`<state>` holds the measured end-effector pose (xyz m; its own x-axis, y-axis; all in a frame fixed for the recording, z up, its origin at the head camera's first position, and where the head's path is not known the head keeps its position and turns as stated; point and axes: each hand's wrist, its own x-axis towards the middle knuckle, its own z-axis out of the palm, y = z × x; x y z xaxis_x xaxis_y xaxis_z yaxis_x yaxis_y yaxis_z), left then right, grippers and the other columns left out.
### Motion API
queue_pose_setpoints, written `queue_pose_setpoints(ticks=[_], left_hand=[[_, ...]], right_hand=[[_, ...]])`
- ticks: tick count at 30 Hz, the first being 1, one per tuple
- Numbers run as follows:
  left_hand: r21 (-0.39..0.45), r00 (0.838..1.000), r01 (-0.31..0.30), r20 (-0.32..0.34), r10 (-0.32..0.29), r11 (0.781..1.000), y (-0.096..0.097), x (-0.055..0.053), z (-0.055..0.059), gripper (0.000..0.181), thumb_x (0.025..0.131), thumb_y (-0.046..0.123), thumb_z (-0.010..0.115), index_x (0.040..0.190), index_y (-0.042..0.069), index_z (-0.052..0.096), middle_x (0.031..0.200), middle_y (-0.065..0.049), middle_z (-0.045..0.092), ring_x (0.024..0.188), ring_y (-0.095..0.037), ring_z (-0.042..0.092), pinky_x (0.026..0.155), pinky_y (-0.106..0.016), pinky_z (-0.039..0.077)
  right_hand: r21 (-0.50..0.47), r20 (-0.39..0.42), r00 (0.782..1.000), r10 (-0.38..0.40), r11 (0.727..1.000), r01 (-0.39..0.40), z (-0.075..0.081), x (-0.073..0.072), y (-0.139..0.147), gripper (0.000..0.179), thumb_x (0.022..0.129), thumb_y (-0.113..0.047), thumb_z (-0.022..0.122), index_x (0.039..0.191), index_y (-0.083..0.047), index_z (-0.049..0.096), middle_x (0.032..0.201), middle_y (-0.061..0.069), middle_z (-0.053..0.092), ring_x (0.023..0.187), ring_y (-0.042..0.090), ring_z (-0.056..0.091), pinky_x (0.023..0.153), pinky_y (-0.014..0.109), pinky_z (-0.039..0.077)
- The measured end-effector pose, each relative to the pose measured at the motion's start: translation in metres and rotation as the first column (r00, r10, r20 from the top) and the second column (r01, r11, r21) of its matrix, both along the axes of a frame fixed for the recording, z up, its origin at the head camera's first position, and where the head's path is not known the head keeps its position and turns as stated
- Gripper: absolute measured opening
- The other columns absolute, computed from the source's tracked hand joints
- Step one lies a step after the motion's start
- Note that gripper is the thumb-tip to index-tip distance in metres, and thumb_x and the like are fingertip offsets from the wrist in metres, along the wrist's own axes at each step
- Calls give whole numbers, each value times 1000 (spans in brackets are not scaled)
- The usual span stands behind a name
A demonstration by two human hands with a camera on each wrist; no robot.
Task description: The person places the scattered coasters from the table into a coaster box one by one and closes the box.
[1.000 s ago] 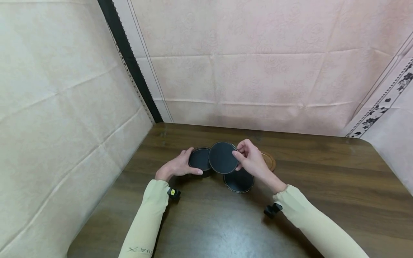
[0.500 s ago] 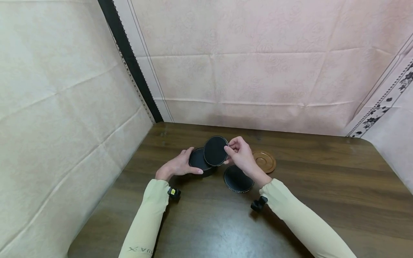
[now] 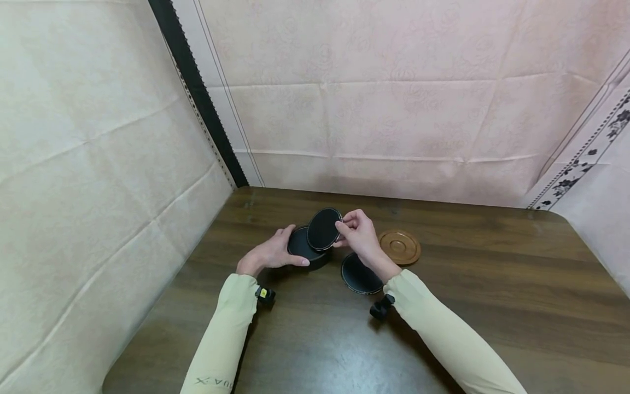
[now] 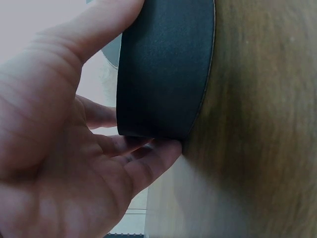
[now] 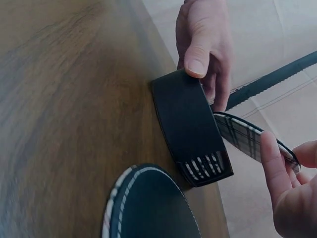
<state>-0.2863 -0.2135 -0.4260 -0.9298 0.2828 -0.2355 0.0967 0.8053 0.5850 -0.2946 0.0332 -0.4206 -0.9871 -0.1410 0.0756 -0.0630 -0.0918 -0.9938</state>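
My left hand (image 3: pixel 273 253) grips a round black coaster holder (image 4: pixel 166 69) standing on the table, thumb on the near side and fingers round the far side. Through a cut-out in the holder's wall (image 5: pixel 183 114), the edges of several stacked coasters show in the right wrist view. Between thumb and fingers, my right hand (image 3: pixel 361 239) pinches a round black coaster (image 3: pixel 323 229) by its right edge. It is tilted, overlapping the holder's top in the head view, and its underside (image 5: pixel 242 138) is plaid. A second black coaster (image 3: pixel 359 274) lies below my right hand, partly hidden by the wrist.
A brown round wooden disc (image 3: pixel 401 247) with ring grooves lies to the right of my right hand. The wooden table (image 3: pixel 305 339) ends at the back against a pale patterned cloth (image 3: pixel 394 109). Another cloth hangs on the left.
My right hand has moved left with the coaster, bringing it over the holder and tilting it more. The wooden disc is now uncovered. My left hand and the holder have stayed put.
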Motion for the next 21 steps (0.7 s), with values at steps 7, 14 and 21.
queue_pose_setpoints(ticks=[7,14,21], left_hand=[[21,1000,13,-7,-13,1000,1,-1,1,118,71,61,80,157,13,14,152,-17,29,130,-32,41,111,-53,35],[25,1000,24,-7,-24,999,-1,-1,1,119,72,61,79,158,13,12,155,-18,26,135,-31,39,113,-52,32],[15,1000,17,-8,-17,1000,0,0,1,121,70,64,79,158,13,11,156,-18,25,134,-31,39,113,-52,33]], right_hand=[[26,48,998,41,999,-42,-5,0,-6,22,96,-4,60,111,2,46,80,9,58,61,17,65,63,33,60],[143,76,994,82,985,-93,-7,1,-8,19,97,-8,59,111,4,54,83,12,60,63,19,63,61,33,59],[301,70,991,115,945,-131,-6,5,-8,15,96,-10,60,103,2,64,77,11,60,58,17,59,58,34,58]])
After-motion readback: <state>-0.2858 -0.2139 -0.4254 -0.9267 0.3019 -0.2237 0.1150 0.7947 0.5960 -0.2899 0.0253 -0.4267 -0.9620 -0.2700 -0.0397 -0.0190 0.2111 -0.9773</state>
